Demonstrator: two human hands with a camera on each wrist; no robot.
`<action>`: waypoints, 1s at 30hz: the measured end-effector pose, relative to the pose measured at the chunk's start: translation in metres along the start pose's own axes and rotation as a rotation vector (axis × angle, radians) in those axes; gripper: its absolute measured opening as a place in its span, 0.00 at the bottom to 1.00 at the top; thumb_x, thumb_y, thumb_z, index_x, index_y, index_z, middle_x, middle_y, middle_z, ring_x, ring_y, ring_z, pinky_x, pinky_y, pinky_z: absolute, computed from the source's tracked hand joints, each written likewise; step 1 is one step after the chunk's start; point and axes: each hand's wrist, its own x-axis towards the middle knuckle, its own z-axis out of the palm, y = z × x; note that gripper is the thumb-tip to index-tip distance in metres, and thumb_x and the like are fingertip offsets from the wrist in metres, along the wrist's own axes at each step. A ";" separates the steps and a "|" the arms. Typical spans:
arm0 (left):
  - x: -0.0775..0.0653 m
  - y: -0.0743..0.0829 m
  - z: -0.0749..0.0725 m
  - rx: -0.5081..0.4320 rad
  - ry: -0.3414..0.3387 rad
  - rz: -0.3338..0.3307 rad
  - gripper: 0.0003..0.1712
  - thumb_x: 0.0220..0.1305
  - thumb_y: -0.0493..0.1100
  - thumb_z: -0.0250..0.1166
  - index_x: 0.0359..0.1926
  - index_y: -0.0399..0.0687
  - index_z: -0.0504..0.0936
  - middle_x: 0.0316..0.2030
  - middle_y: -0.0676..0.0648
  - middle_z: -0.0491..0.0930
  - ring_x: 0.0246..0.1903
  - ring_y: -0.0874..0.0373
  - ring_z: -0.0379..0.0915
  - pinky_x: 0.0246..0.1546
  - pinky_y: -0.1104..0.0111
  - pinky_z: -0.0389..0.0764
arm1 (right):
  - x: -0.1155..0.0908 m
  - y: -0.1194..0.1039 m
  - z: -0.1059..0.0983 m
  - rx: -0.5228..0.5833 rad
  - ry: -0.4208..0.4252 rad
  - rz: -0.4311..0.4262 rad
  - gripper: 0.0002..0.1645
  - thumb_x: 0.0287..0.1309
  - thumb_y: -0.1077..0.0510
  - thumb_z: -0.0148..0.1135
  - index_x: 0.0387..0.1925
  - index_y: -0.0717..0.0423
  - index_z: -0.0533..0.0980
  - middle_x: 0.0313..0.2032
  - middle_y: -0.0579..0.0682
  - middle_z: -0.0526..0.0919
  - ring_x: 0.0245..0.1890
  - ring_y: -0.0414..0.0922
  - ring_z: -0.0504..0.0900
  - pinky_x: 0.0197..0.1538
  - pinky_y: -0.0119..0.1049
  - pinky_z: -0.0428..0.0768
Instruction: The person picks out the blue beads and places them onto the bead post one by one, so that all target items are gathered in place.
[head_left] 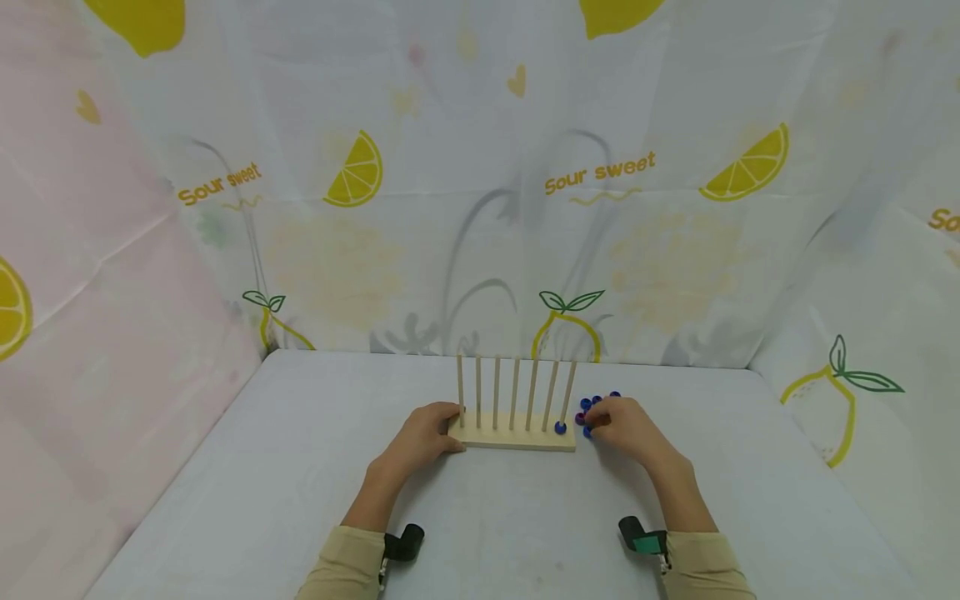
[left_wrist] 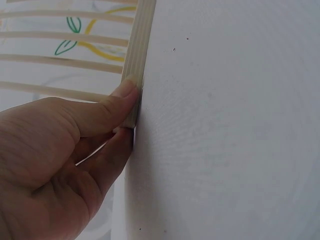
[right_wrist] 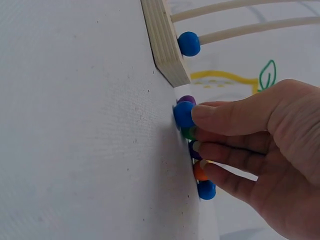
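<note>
Hands (head_left: 420, 435) (head_left: 628, 429) at pegboard edge (head_left: 510, 443), beads (head_left: 586, 404), open tabletop (head_left: 517, 521)

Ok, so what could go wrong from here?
The loose beads are round and bunched around the fingertips of the right hand, so a nudge might send some rolling away. And the left hand grips only the left end of the wooden base, so bumping the right-end peg, which carries one blue bead, could swivel it.

The head camera looks forward and down from farther back, its lower-centre rack (head_left: 504, 435) shared by sideways left- and right-wrist close-ups, upper left and upper right.
</note>
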 end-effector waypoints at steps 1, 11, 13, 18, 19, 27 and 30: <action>0.000 0.000 0.000 0.001 0.000 0.001 0.34 0.49 0.35 0.77 0.59 0.36 0.79 0.60 0.38 0.79 0.64 0.42 0.72 0.67 0.51 0.72 | 0.000 0.000 0.000 -0.003 -0.005 0.001 0.11 0.50 0.71 0.65 0.37 0.62 0.85 0.36 0.53 0.86 0.38 0.46 0.82 0.44 0.46 0.84; 0.000 0.000 -0.001 0.000 -0.003 0.007 0.34 0.49 0.36 0.77 0.60 0.36 0.79 0.60 0.38 0.78 0.64 0.42 0.72 0.67 0.50 0.72 | 0.001 0.001 0.006 -0.011 -0.028 0.030 0.11 0.49 0.69 0.67 0.38 0.60 0.86 0.32 0.50 0.84 0.33 0.42 0.77 0.37 0.35 0.78; 0.000 -0.001 -0.001 -0.001 -0.009 0.002 0.34 0.50 0.36 0.77 0.60 0.36 0.78 0.61 0.38 0.78 0.64 0.42 0.71 0.67 0.50 0.71 | 0.002 0.000 0.006 -0.021 -0.031 0.025 0.11 0.49 0.69 0.67 0.38 0.61 0.85 0.31 0.50 0.83 0.32 0.42 0.76 0.36 0.35 0.77; 0.000 -0.001 -0.001 0.001 -0.013 0.000 0.35 0.50 0.36 0.77 0.61 0.36 0.78 0.61 0.38 0.77 0.65 0.41 0.71 0.68 0.50 0.71 | 0.001 -0.002 0.007 -0.039 -0.037 0.026 0.12 0.49 0.68 0.68 0.39 0.62 0.85 0.30 0.50 0.83 0.31 0.42 0.75 0.34 0.34 0.76; 0.000 -0.001 -0.001 0.004 -0.012 0.004 0.35 0.50 0.36 0.77 0.61 0.36 0.78 0.61 0.37 0.77 0.65 0.41 0.71 0.67 0.50 0.71 | 0.001 -0.003 0.007 -0.044 -0.039 0.020 0.12 0.49 0.68 0.68 0.39 0.63 0.85 0.30 0.50 0.83 0.31 0.43 0.75 0.34 0.34 0.76; 0.000 -0.001 -0.001 -0.005 -0.012 -0.008 0.35 0.50 0.36 0.77 0.61 0.36 0.78 0.62 0.38 0.77 0.65 0.41 0.70 0.68 0.50 0.71 | 0.001 -0.003 0.009 -0.073 -0.031 0.008 0.12 0.49 0.68 0.68 0.39 0.62 0.86 0.30 0.50 0.83 0.31 0.42 0.75 0.34 0.35 0.76; -0.001 -0.001 -0.001 0.002 -0.008 0.004 0.35 0.50 0.36 0.77 0.61 0.35 0.78 0.61 0.37 0.77 0.65 0.41 0.71 0.67 0.49 0.71 | 0.002 -0.002 0.010 -0.072 -0.027 0.012 0.11 0.49 0.68 0.68 0.38 0.62 0.86 0.30 0.50 0.83 0.31 0.42 0.75 0.34 0.34 0.76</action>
